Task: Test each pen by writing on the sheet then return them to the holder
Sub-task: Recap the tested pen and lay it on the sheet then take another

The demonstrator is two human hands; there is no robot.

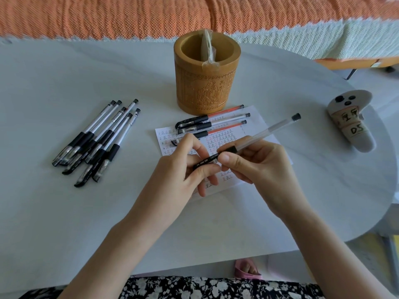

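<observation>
Both hands hold one clear gel pen (266, 131) above the written sheet (254, 117). My right hand (257, 162) grips the barrel at its black grip, the back end pointing up and right. My left hand (185, 167) pinches the black cap (205, 162) at the pen's tip end; whether the cap is fully on I cannot tell. Three capped pens (216, 123) lie across the sheet's far edge. Several more black-capped pens (97, 139) lie in a loose pile to the left. The carved wooden holder (207, 87) stands behind the sheet, with only a plastic wrapper in it.
A grey padded object with black buttons and taped labels (350, 119) lies at the right of the round white table (64, 83). An orange and white blanket (129, 16) runs along the far side. A foot in a pink slipper (248, 269) shows below the table's near edge.
</observation>
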